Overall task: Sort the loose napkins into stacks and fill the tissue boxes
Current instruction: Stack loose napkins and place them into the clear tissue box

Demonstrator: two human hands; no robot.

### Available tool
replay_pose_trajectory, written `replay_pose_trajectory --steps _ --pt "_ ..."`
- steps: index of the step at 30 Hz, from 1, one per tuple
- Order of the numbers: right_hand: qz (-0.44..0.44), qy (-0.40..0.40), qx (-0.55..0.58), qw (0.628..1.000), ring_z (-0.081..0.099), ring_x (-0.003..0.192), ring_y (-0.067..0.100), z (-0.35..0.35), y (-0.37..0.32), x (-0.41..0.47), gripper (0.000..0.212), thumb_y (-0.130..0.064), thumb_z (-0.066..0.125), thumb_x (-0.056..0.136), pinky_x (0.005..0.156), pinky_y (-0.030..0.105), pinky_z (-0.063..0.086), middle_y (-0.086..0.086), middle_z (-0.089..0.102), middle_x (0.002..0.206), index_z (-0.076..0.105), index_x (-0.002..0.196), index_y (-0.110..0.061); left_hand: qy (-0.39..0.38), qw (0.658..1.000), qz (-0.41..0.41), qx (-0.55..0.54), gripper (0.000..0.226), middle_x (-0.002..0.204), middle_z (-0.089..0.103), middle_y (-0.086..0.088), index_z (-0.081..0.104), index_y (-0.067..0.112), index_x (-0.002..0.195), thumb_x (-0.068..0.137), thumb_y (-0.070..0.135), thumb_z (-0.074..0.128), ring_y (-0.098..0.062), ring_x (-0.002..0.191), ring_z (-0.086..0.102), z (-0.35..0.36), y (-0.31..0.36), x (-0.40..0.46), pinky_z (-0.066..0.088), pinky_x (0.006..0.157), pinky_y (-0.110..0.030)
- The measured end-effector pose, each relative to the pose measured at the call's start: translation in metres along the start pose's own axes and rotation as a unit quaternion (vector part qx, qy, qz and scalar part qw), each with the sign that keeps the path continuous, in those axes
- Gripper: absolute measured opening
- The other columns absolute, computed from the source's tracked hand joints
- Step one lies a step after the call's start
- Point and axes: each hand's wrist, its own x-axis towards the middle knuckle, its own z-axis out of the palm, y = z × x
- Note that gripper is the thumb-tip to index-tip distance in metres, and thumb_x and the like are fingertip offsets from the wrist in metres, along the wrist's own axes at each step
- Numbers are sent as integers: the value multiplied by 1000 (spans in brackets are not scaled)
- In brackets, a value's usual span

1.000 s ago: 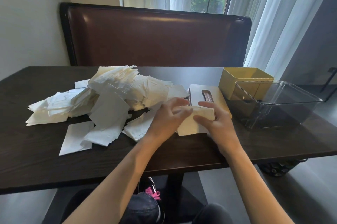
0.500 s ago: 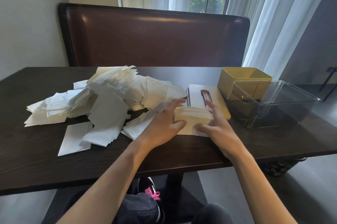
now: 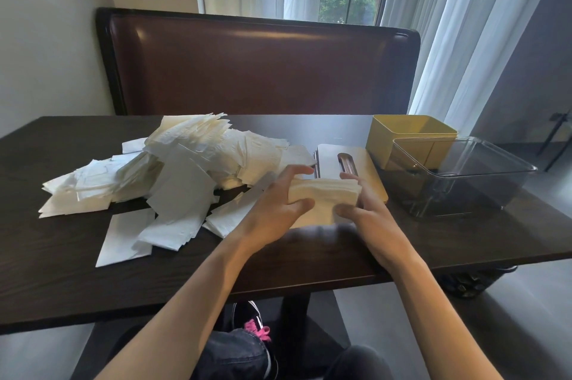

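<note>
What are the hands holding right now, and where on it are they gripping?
A squared-up stack of cream paper napkins. The left hand grips its left edge and the right hand its right edge, fingers curled round the sides.

Bare forearms, dark jeans (image 3: pixel 235 355), black shoe (image 3: pixel 247 314) (pink laces).

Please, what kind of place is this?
Probably a restaurant or café booth: a dark wooden table faces a brown padded leather bench back, and a big heap of loose white paper napkins lies beside a yellow open tissue box.
</note>
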Motion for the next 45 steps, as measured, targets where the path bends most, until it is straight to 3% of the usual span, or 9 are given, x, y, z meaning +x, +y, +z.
replay_pose_trajectory --steps 7,12,15,20,26,30,34,40,45 --pt "9 -22 -96 995 55 111 -4 -3 1 -3 45 -2 58 94 81 9 44 -10 62 119 49 132 -23 -37 998 -16 37 57 122 50 2 41 26 144 94 19 68 2 88 52 1 -4 1 41 69 -1" --pt "31 -16 -15 999 57 109 3 -2 -7 -6 33 -4 48 99 77 9 45 -6 64 118 54 127 -21 -23 989 -75 -124 43 118 56 0 46 28 139 101 10 54 -8 97 60 7 3 2 52 72 -12" --pt "35 8 34 999 57 105 11 -3 -12 -8 29 -5 46 99 80 19 44 0 64 113 58 122 -16 -5 973 -94 -210 38 121 58 -11 49 30 132 101 8 52 -23 106 63 12 12 3 58 80 -30" --pt "33 3 24 999 57 108 22 -13 -27 -8 22 -11 47 101 92 40 53 6 59 114 53 121 -18 -19 987 -67 -142 44 117 56 1 48 27 139 99 16 61 -9 99 61 11 23 6 52 72 -11" --pt "-17 100 36 994 65 99 15 -34 -48 -4 39 -17 68 91 79 26 59 2 65 111 57 128 -16 -137 967 -114 -181 70 124 66 -11 49 19 142 79 20 79 -25 114 65 5 40 23 52 101 -39" --pt "6 115 88 989 64 106 22 -39 -60 1 30 -24 66 93 93 38 55 4 68 109 61 121 -14 -133 948 -96 -271 48 121 68 -18 58 14 134 89 -1 68 -29 109 67 9 51 34 56 90 -37" --pt "64 37 139 988 65 106 28 -44 -70 -1 16 -30 53 100 96 46 52 8 71 106 65 101 -20 -98 935 -83 -330 46 120 67 -24 64 23 123 89 -7 66 -33 105 69 21 59 42 58 87 -42" --pt "69 51 137 987 66 103 26 -69 -71 4 18 -24 52 101 79 36 57 6 69 106 61 114 -15 -92 931 -99 -339 47 119 68 -21 60 23 130 88 3 72 -33 110 68 40 65 53 58 92 -45" --pt "68 122 79 987 61 99 25 -105 -73 13 18 -24 50 103 73 35 51 5 64 106 56 118 -17 -83 934 -133 -320 27 111 67 -7 62 18 123 102 34 53 -22 98 69 57 84 66 58 89 -36"
